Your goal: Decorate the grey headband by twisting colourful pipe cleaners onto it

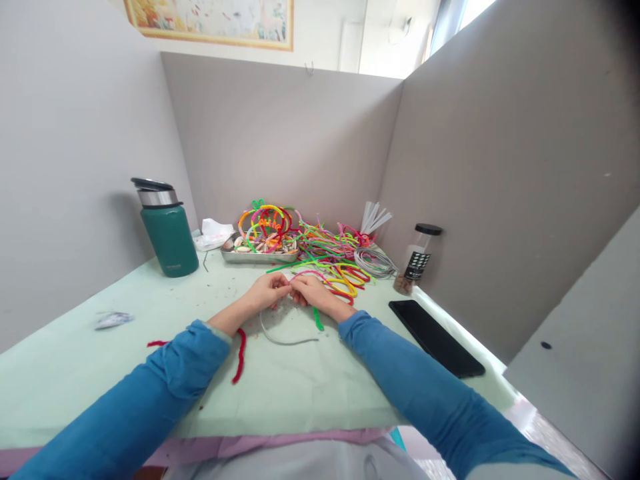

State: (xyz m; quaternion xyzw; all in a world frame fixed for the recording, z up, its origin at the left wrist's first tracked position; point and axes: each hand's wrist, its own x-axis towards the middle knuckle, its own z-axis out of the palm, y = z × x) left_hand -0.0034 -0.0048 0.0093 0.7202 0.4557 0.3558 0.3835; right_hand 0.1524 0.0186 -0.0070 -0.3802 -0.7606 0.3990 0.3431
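Above the middle of the table, my left hand (273, 291) and my right hand (309, 291) meet at the fingertips. Both are closed in a pinch, and what lies between the fingers is too small and hidden to make out. A thin grey wire (287, 343) curves out below my left hand, its free end pointing right. Close to my right hand's fingers a pink pipe cleaner (314, 272) arches toward bent yellow and red pipe cleaners (347, 283). A short green piece (318, 319) pokes out under the right wrist. Beside my left forearm lies a red pipe cleaner piece (240, 357).
A metal tray (260, 257) holds small pieces and looped pipe-cleaner shapes. Right of it are piled pipe cleaners (330, 240), a grey wire coil (375, 263) and white sticks (374, 219). A green bottle (170, 240) stands left; a lidded jar (417, 260) and black phone (435, 337) are right.
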